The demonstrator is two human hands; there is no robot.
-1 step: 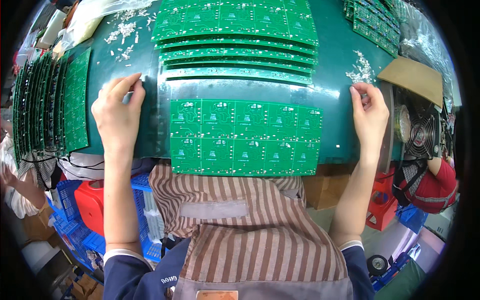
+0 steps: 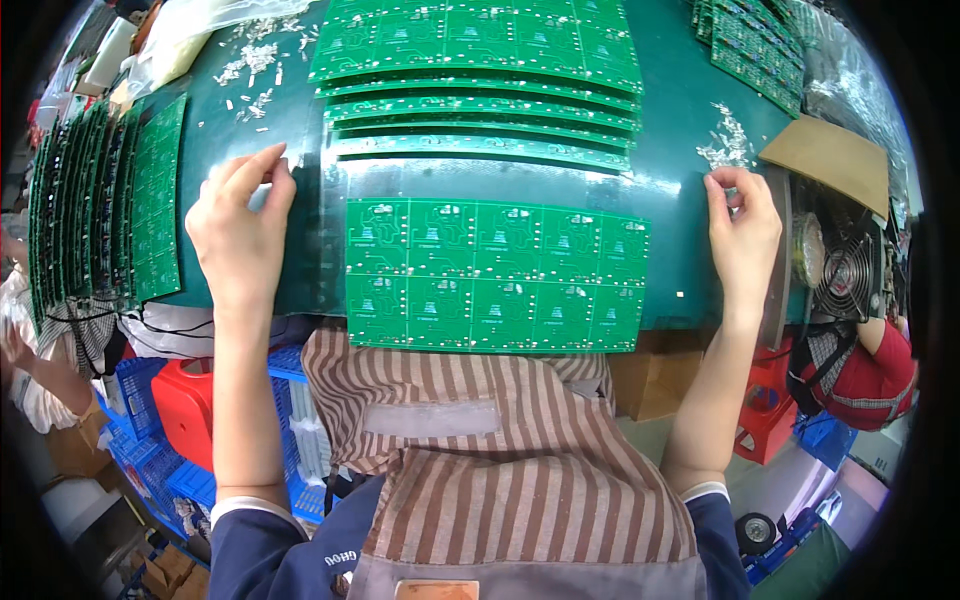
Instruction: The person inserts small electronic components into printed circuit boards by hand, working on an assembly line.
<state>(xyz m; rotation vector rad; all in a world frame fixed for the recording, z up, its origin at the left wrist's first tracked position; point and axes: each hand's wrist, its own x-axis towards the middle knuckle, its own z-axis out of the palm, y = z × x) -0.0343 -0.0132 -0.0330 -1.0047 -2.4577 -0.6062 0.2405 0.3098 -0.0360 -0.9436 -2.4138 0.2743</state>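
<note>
A green circuit board panel lies flat at the table's near edge, in front of me. Left of it, my left hand hovers over the table with thumb and forefinger closed in a pinch; whatever they hold is too small to make out. My right hand, on the panel's other side, is pinched in the same way, just short of a small pile of white components. Another scatter of white components lies beyond my left hand. Neither hand touches the panel.
Overlapping green panels are stacked beyond the front one. Upright boards stand in a row at far left, and populated boards lie at far right. A brown cardboard piece and a fan stand at right. People sit on both sides.
The whole view has shifted very slightly; both hands keep the same pinched pose and nearly the same places beside the panel.
</note>
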